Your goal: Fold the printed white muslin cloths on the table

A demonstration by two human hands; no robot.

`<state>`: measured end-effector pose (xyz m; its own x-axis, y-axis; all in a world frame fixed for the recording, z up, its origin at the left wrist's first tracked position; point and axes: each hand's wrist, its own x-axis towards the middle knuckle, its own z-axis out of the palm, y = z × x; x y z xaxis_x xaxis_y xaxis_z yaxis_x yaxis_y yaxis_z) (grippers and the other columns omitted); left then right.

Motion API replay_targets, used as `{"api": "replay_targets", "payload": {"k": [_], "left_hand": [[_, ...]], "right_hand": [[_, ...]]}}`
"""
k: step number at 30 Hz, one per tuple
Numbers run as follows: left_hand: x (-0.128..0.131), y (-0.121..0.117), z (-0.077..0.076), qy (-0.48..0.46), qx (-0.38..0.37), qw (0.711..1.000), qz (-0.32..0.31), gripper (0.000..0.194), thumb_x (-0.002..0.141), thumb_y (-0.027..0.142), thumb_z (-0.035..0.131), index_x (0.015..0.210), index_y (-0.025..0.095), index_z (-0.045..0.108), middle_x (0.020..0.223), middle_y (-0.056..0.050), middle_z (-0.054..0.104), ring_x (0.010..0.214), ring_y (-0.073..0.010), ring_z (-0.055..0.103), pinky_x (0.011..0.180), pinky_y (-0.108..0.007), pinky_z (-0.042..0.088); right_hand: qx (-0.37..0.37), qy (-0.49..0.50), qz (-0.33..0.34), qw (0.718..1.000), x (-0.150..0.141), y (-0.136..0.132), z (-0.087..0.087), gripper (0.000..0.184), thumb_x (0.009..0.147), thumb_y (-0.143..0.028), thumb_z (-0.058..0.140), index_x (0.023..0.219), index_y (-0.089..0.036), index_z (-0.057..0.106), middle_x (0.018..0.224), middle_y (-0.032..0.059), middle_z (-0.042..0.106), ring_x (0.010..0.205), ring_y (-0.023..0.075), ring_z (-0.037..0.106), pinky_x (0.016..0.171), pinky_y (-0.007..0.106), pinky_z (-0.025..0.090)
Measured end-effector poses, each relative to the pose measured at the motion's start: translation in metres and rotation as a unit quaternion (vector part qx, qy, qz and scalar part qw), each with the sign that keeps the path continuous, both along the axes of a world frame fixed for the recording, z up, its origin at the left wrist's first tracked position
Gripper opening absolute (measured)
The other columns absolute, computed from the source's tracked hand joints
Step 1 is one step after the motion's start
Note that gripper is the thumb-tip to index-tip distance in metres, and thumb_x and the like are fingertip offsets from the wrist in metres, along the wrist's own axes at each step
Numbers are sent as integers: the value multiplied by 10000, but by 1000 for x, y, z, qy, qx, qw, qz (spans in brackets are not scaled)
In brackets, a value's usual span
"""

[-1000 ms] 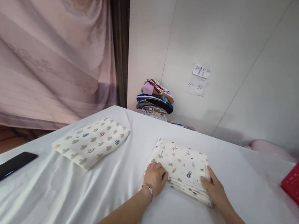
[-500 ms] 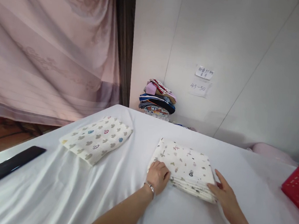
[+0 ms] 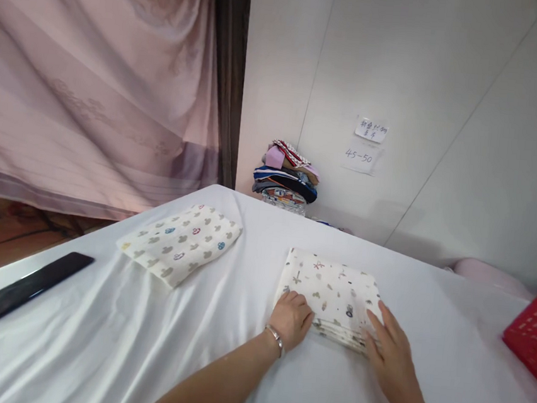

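Note:
A white cloth (image 3: pixel 331 290) printed with small starfish and other figures lies folded in several layers on the table. At its front left corner, my left hand (image 3: pixel 293 318), with a silver bracelet at the wrist, is closed with curled fingers on the cloth; the fingertips are partly hidden. My right hand (image 3: pixel 390 346) rests at the front right corner, fingers stretched and apart, touching the top and the layered front edge. To the left lies a second folded white cloth (image 3: pixel 181 242) with grey, red and blue mushroom prints, which neither hand touches.
A white sheet (image 3: pixel 108 332) with wrinkles covers the table. A black flat object (image 3: pixel 27 286) lies at the left edge. A red basket (image 3: pixel 536 329) stands at the right. Behind the table are a stack of folded fabrics (image 3: pixel 287 178), a pink curtain (image 3: pixel 94 83) and a wall with paper labels (image 3: pixel 371 130).
My right hand has moved left and inward from the cloth's right edge, onto its front right corner. My left hand stays at the left corner. The view has shifted slightly.

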<state>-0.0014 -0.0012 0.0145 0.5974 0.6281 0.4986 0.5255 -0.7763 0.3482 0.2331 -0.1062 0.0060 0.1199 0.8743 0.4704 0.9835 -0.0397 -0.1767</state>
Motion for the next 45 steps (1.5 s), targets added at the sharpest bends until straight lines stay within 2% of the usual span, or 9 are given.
{"api": "replay_targets", "payload": {"k": [4, 11, 16, 20, 23, 29, 35, 41, 45], "left_hand": [[-2, 0, -1, 1, 3, 1000, 4, 238, 847, 244, 427, 705, 184, 608, 761, -36, 564, 758, -155, 472, 726, -315, 370], [-25, 15, 5, 4, -39, 992, 119, 240, 821, 261, 457, 642, 176, 593, 735, -38, 584, 757, -159, 499, 693, -285, 371], [-41, 24, 10, -33, -211, 949, 232, 173, 795, 303, 484, 736, 203, 611, 857, -18, 614, 781, -138, 555, 663, -236, 385], [-46, 29, 11, -44, -348, 901, 254, 236, 755, 381, 530, 918, 217, 579, 884, -18, 642, 751, -143, 592, 618, -218, 405], [-46, 30, 10, -39, -394, 881, 260, 321, 745, 426, 522, 965, 194, 553, 842, -43, 652, 649, -151, 595, 558, -228, 416], [-44, 26, 16, 2, -374, 889, 264, 210, 699, 372, 554, 790, 184, 579, 750, -44, 640, 630, -172, 582, 462, -223, 406], [-42, 25, 17, -15, -378, 885, 273, 184, 699, 342, 570, 790, 182, 580, 713, -27, 638, 615, -152, 582, 482, -213, 418], [-44, 18, 14, -42, -357, 897, 259, 282, 733, 361, 557, 946, 177, 563, 814, -23, 650, 631, -125, 592, 561, -214, 457], [-48, 4, 15, -60, -287, 925, 243, 305, 788, 280, 494, 1078, 194, 527, 1025, -37, 603, 828, -139, 584, 756, -247, 457]], "right_hand": [[-67, -74, 84, 991, -19, -3, -13, 485, 851, -424, 373, 1291, -223, 396, 1354, 56, 393, 1239, 237, 348, 1019, 448, 265], [-59, -72, 74, 993, -22, -5, -24, 488, 871, -384, 328, 1329, -217, 347, 1361, 50, 385, 1258, 214, 320, 1033, 429, 230], [-61, -64, 71, 994, -25, -5, -20, 483, 874, -381, 318, 1321, -203, 363, 1368, 48, 375, 1268, 207, 302, 1039, 419, 219], [-64, -54, 72, 994, -25, -5, -20, 486, 873, -379, 315, 1329, -213, 346, 1371, 46, 370, 1274, 204, 291, 1041, 422, 213], [-66, -59, 74, 993, -24, -6, -19, 481, 878, -373, 304, 1331, -215, 341, 1380, 40, 356, 1279, 193, 278, 1043, 417, 209], [-49, -63, 92, 993, -20, -6, -21, 471, 875, -363, 318, 1326, -228, 341, 1376, 45, 362, 1271, 196, 292, 1033, 421, 220], [-40, -63, 105, 992, -17, -8, -21, 461, 866, -330, 339, 1315, -229, 351, 1367, 51, 376, 1265, 198, 301, 1024, 425, 229], [-37, -58, 100, 993, -16, -12, -19, 445, 857, -307, 352, 1295, -231, 377, 1349, 46, 403, 1256, 201, 315, 1029, 431, 208], [-29, -53, 72, 996, -17, -15, -16, 425, 854, -304, 352, 1269, -232, 409, 1318, 47, 443, 1247, 215, 322, 1025, 461, 179]]}}
